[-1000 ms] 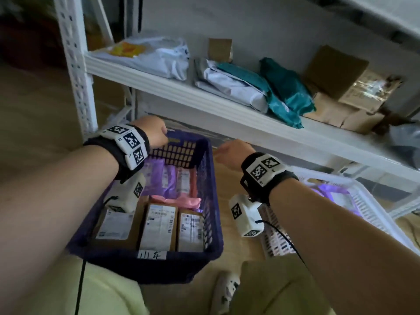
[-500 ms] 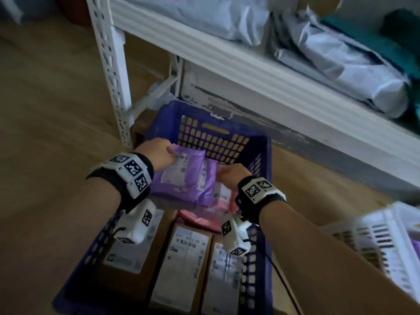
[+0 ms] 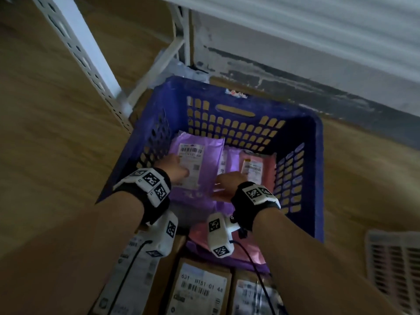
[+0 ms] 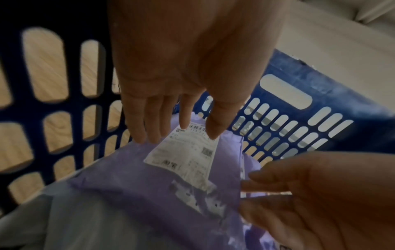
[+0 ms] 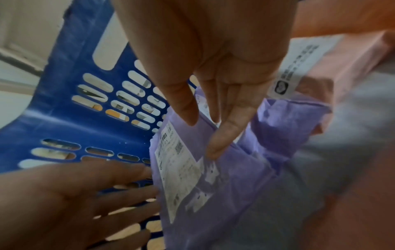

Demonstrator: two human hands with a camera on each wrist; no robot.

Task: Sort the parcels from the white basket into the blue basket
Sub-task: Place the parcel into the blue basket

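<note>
The blue basket (image 3: 227,123) stands on the wooden floor below me. A purple parcel (image 3: 211,164) with a white label leans near its far wall, beside a pink parcel (image 3: 266,171). My left hand (image 3: 178,170) has straight fingers on the parcel's left edge, with the thumb over the label. My right hand (image 3: 227,183) touches its right edge with straight fingers. In the left wrist view my left hand (image 4: 181,133) touches the top of the purple parcel (image 4: 149,194). In the right wrist view my right hand (image 5: 205,133) touches the purple parcel (image 5: 235,177).
Several labelled cardboard boxes (image 3: 200,289) fill the near part of the blue basket. The white basket (image 3: 395,269) shows at the lower right edge. A white shelf upright (image 3: 84,53) and the shelf board (image 3: 318,23) stand just beyond the blue basket.
Both hands have gone deeper into the blue basket with the purple parcel, which now leans near the far wall. My view has dropped closer to the basket.
</note>
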